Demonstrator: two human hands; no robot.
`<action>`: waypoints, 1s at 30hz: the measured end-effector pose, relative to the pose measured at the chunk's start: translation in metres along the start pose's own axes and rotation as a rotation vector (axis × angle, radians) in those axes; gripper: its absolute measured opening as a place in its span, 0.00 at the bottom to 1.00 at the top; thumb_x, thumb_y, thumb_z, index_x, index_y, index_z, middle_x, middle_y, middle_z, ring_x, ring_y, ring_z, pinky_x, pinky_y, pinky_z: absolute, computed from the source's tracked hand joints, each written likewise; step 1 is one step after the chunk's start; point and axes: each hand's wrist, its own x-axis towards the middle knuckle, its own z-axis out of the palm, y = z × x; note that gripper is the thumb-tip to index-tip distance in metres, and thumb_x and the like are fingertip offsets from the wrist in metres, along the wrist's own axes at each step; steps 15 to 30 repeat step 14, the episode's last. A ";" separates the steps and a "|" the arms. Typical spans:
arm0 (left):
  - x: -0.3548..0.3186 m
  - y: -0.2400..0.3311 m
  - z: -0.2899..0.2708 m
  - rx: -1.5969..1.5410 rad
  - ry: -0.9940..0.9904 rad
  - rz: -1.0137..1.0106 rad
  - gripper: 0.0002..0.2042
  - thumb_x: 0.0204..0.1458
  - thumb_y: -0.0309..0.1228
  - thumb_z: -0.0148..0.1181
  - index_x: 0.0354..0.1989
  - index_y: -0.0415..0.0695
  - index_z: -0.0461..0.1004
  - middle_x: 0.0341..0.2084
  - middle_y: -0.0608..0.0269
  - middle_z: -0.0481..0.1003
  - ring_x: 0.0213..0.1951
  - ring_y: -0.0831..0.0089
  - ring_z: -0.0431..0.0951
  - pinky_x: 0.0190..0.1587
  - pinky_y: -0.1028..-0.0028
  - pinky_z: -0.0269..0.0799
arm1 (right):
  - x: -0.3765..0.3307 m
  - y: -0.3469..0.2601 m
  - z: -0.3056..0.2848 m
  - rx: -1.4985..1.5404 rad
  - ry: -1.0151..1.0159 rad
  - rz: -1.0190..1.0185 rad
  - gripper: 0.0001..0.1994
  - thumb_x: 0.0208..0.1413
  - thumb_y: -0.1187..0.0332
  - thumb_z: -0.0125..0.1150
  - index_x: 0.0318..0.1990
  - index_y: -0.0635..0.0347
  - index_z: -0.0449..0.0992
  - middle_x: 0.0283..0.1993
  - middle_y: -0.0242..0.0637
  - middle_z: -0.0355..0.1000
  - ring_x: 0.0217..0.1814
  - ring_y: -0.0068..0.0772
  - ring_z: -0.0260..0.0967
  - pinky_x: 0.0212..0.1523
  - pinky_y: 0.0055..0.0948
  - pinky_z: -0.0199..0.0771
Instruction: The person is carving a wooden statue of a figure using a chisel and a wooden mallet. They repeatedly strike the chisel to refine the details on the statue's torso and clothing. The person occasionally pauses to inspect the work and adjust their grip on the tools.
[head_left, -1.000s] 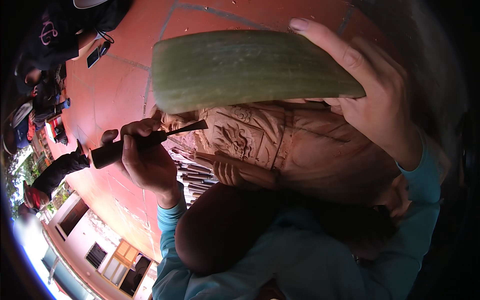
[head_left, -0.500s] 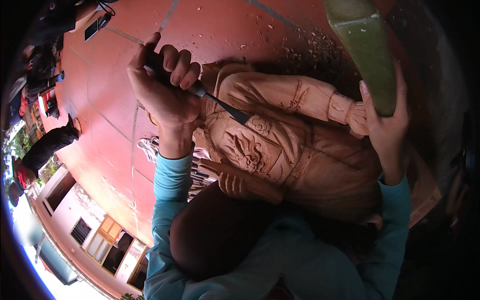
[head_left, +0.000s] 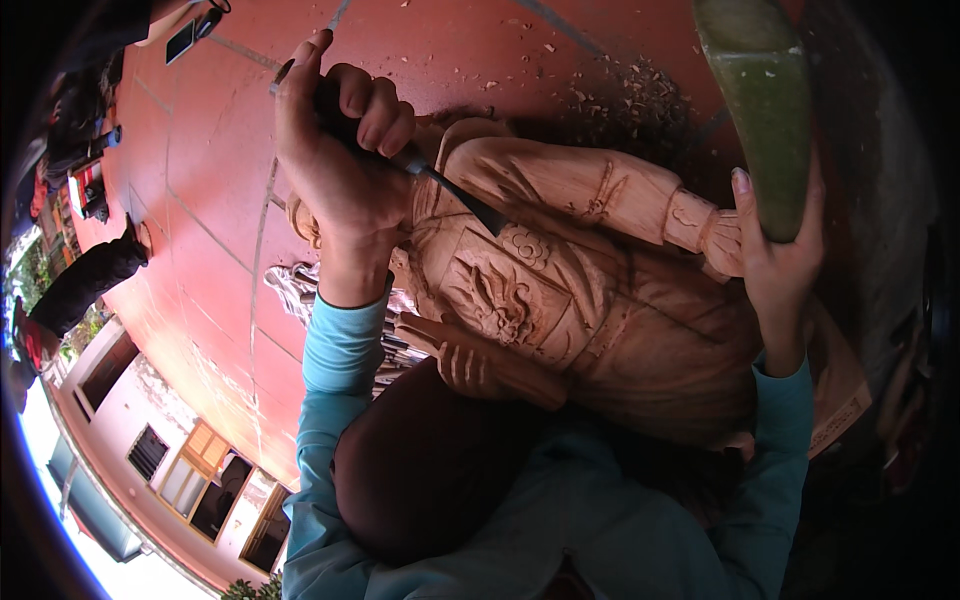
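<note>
A carved wooden statue of a robed figure lies in front of me, with a dragon relief and a small flower relief on its chest. My left hand is closed around the dark handle of a chisel. The chisel slants down to the right, and its tip is at the edge of the flower relief. In my right hand, by the statue's carved fist, is the narrow end of a green mallet. The mallet's thick end points away from me, apart from the chisel.
Wood chips litter the red tiled floor beyond the statue. Several tools lie partly hidden beside my knee. Other people's limbs and a phone-like device are at the far left.
The mallet's thick end has swung a little to the right, away from the chisel. My left hand has tilted slightly, with the chisel tip still beside the flower. The whole view has shifted a little.
</note>
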 end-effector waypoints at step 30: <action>-0.006 -0.010 -0.023 0.083 0.166 0.074 0.15 0.56 0.38 0.46 0.48 0.45 0.66 0.15 0.73 0.51 0.12 0.84 0.46 0.11 0.84 0.43 | -0.002 -0.002 0.005 -0.041 0.070 0.053 0.26 0.51 0.74 0.61 0.57 0.68 0.60 0.55 0.46 0.63 0.54 0.31 0.63 0.51 0.26 0.65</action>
